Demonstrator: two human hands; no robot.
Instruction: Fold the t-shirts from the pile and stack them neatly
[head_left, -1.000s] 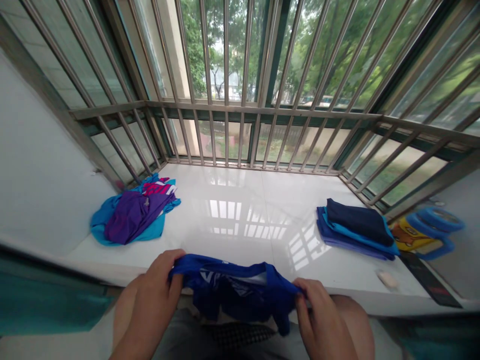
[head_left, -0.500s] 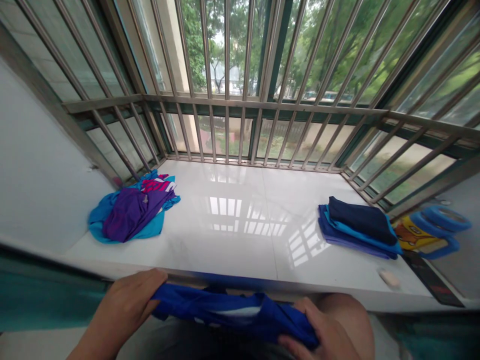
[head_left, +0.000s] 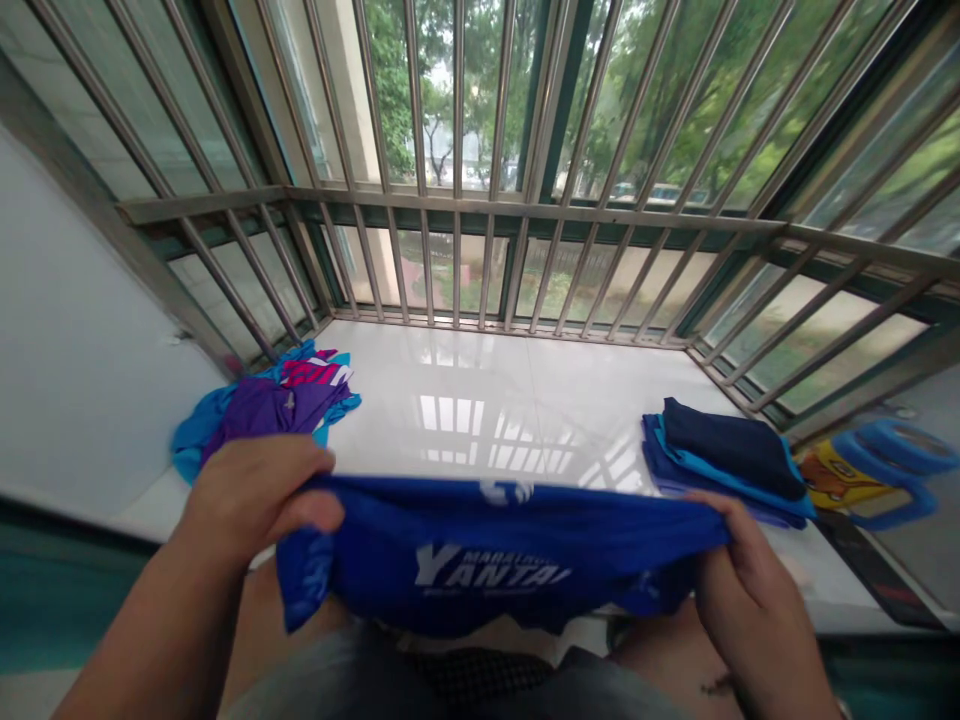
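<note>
Stretched between my two hands is a blue shirt (head_left: 517,530) with white lettering on its front, held up over my lap at the sill's front edge. My left hand (head_left: 259,495) grips its left end, fingers and thumb closed on the cloth. On the other end, my right hand (head_left: 750,575) pinches the fabric near the top corner. A loose flap hangs below my left hand. Behind that hand lies a crumpled pile of purple, light blue and pink clothes (head_left: 262,405), partly covered by it. A stack of folded clothes (head_left: 727,450) sits beyond my right hand.
The white glossy sill (head_left: 480,400) spreads out ahead, bounded by metal window bars (head_left: 457,260). At the right stand a blue and yellow mug (head_left: 862,465) with a handle and, in front of it, a dark flat phone-like object (head_left: 877,575). Teal cloth hangs at both lower sides.
Both hands have risen and moved farther apart. The blue shirt, bunched low before, is now pulled taut and spread so its white lettering shows.
</note>
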